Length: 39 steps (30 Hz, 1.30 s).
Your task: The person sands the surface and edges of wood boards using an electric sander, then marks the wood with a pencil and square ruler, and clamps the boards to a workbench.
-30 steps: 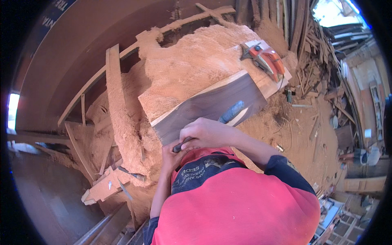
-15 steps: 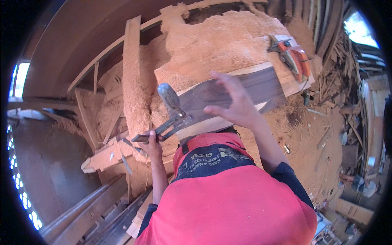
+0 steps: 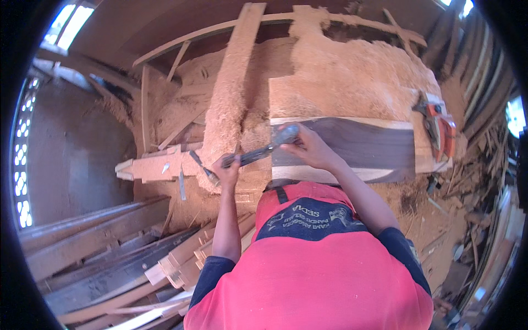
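Note:
A metal bar clamp (image 3: 256, 156) with a bulbous grey handle is held in front of me, over the left end of a board. My left hand (image 3: 227, 170) is closed round the far left end of its bar. My right hand (image 3: 312, 147) has its fingers on the grey handle (image 3: 286, 135). Beneath my right hand lies the wide board (image 3: 357, 144), dark brown in the middle with pale edges. Beside my left hand, a dark chisel-like tool (image 3: 203, 167) rests at the end of a pale wood piece.
Shavings cover the bench (image 3: 352, 77) beyond the board. An orange power tool (image 3: 441, 132) sits at the board's right. A thick beam (image 3: 234, 82) runs away from me at left. Stacked timber (image 3: 110, 275) fills the lower left, and scrap wood lies at right.
My right hand has moved from open above the board onto the clamp's handle. The clamp has turned so its handle points right. The whole view has swung round.

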Available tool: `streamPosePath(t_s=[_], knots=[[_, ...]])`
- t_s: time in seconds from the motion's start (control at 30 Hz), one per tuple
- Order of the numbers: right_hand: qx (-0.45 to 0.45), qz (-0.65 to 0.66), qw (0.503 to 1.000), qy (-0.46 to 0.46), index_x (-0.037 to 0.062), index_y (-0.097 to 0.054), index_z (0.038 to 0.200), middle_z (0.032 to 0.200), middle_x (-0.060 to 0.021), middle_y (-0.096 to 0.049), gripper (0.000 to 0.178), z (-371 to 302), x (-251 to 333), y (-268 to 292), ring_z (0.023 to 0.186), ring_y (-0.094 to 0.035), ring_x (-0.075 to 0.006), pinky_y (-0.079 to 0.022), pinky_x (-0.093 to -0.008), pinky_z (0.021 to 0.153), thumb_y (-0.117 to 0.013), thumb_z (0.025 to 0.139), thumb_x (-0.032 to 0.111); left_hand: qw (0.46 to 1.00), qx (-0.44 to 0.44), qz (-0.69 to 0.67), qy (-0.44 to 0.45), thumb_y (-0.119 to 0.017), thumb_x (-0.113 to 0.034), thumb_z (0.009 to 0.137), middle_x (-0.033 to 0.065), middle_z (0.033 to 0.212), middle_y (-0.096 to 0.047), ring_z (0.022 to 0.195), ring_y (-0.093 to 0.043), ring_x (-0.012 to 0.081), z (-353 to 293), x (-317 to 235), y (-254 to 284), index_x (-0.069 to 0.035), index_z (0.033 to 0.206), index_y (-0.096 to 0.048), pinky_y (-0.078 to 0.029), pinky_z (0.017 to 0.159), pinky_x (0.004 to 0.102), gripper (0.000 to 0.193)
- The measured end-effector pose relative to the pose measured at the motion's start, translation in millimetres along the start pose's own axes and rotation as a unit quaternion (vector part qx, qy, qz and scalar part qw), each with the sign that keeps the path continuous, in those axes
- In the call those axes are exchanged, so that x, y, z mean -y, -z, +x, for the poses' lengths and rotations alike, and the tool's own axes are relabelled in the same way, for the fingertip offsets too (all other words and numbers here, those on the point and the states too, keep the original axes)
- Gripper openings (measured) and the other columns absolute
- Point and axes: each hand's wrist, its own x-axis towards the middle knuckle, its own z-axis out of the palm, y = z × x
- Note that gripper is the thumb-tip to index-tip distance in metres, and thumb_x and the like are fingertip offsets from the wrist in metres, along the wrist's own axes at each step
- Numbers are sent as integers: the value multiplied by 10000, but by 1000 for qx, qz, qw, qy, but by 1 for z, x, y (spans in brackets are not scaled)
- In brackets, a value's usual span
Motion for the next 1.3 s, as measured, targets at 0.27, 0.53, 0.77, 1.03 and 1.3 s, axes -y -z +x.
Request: streamPosePath(t_s=[0.27, 0.53, 0.77, 1.03, 1.3], knots=[[-60, 3, 995, -77, 42, -524, 1278, 1083, -149, -670, 401, -12, -1, 2, 959, -673, -251, -539, -383, 832, -683, 947, 204, 985, 39, -25, -165, -784, -68, 792, 94, 826, -641, 783, -620, 199, 27, -3, -28, -6, 869, -709, -483, 716, 319, 124], [-112, -144, 983, 0, 49, -556, 1282, 1153, -194, -657, 475, -13, 3, -6, 1033, -652, -379, -534, -431, 846, -743, 891, 242, 982, 47, 96, -155, -822, -142, 801, 90, 875, -611, 894, -577, 256, 10, -2, -51, -44, 899, -708, -458, 797, 384, 179], [-144, -156, 976, -51, 53, -574, 1262, 1159, -195, -651, 452, -25, 22, 15, 1071, -635, -385, -512, -440, 897, -745, 884, 232, 972, -41, 154, -171, -839, -188, 785, 108, 892, -655, 883, -616, 285, 11, -49, -76, -57, 937, -676, -483, 777, 402, 259], [-154, -179, 971, -23, 60, -509, 1283, 1185, -221, -613, 440, -25, -1, 19, 1087, -606, -439, -499, -479, 892, -688, 926, 245, 980, 34, 189, -57, -798, -238, 835, 191, 903, -684, 891, -655, 376, 16, -69, -82, -27, 990, -637, -500, 763, 472, 307], [-193, -214, 956, -53, 52, -446, 1320, 1224, -259, -546, 471, -21, -32, 6, 1059, -582, -492, -499, -530, 863, -654, 943, 242, 973, 37, 201, -105, -746, -207, 888, 199, 915, -663, 833, -637, 390, 16, -56, -100, -31, 1007, -588, -498, 754, 482, 266]])
